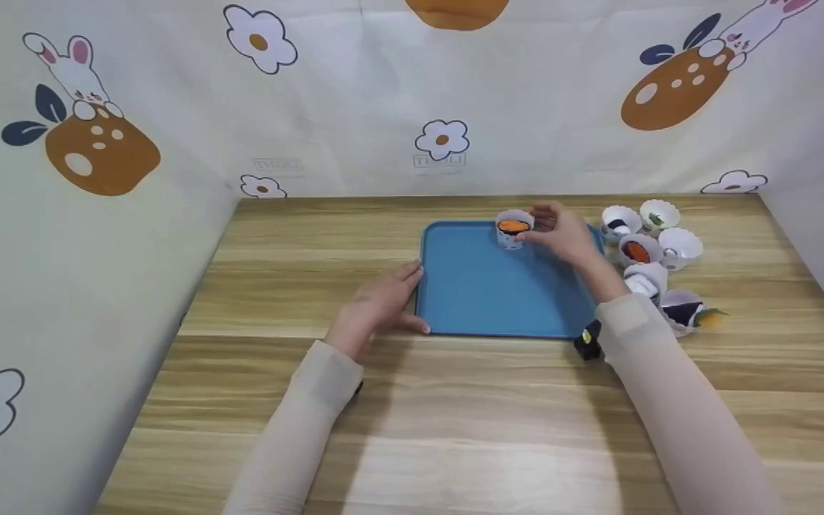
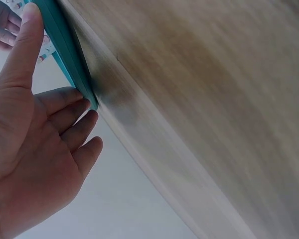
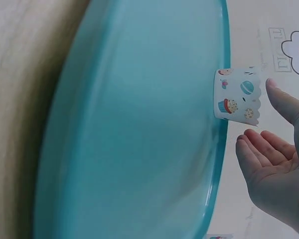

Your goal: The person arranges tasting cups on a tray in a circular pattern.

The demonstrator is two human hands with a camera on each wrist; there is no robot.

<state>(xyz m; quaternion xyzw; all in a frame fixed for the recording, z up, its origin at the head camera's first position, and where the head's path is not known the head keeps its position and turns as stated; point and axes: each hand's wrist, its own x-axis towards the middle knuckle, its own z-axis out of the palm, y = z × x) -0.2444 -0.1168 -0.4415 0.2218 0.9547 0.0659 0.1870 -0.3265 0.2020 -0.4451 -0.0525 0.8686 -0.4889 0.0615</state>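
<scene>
A paper cupcake cup (image 1: 513,236) with an orange-and-black piece inside stands upright at the far edge of the blue tray (image 1: 498,286). My right hand (image 1: 562,232) is beside that cup, thumb and fingers apart. The right wrist view shows a gap between this hand (image 3: 279,159) and the cup (image 3: 237,94), whose scalloped wall is printed with small cakes. My left hand (image 1: 380,297) rests against the tray's left side, with its thumb at the near corner. In the left wrist view, the left hand's relaxed fingers (image 2: 65,107) lie along the tray's rim.
Several paper cups (image 1: 680,248) stand grouped right of the tray, some with dark, orange, white or green pieces. One cup (image 1: 680,315) near the right forearm has a black piece and an orange-green tip sticking out. A small black object (image 1: 588,342) lies by the tray's near right corner.
</scene>
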